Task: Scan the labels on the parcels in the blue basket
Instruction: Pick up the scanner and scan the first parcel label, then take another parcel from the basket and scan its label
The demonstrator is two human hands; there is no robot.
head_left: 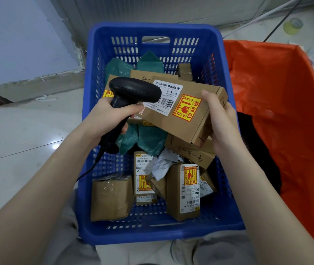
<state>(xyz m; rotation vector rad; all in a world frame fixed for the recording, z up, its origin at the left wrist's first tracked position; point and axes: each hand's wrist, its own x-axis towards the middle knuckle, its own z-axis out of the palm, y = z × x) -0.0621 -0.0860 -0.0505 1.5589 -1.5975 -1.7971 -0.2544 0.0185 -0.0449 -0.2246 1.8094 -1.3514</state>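
The blue basket (91, 77) stands on the floor in front of me, holding several cardboard parcels and green plastic mailers. My right hand (223, 127) grips the right end of a long cardboard box (190, 123), held above the basket. Its white barcode label (168, 97) and yellow-red fragile sticker (187, 108) face up. My left hand (112, 115) is closed around the handle of a black barcode scanner (133, 89). The scanner's head sits just left of the label and covers its left edge. A coiled cable hangs from the handle.
An orange bag-lined container (286, 104) stands right of the basket. Lower in the basket lie a taped brown box (110, 199), a labelled box (182, 190) and green mailers (148, 138). Grey tiled floor (18, 142) lies to the left. Cables run at the top right.
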